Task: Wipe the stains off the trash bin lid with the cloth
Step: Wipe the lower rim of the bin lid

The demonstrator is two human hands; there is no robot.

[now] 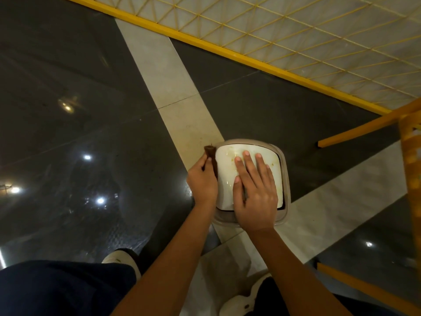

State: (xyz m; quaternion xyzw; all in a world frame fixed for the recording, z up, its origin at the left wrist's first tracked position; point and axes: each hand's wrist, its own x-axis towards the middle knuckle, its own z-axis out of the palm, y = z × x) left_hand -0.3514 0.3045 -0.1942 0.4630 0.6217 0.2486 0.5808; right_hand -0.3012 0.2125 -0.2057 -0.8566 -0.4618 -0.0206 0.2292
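A small trash bin stands on the floor below me, with a white lid (225, 179) set in a beige rim (283, 163). Yellowish-brown stains streak the lid's far part. My right hand (255, 192) lies flat on the lid, fingers straight and spread. My left hand (201, 179) is at the lid's left edge and grips a dark brown cloth (211, 157), which is bunched and hangs against the lid's left side. The lid's near edge is hidden under my right hand.
The floor is glossy dark tile crossed by pale strips (173, 71). A yellow-framed mesh barrier (250, 58) runs across the back. Orange chair legs (364, 126) stand at the right, close to the bin. My two shoes (123, 258) are near the bottom.
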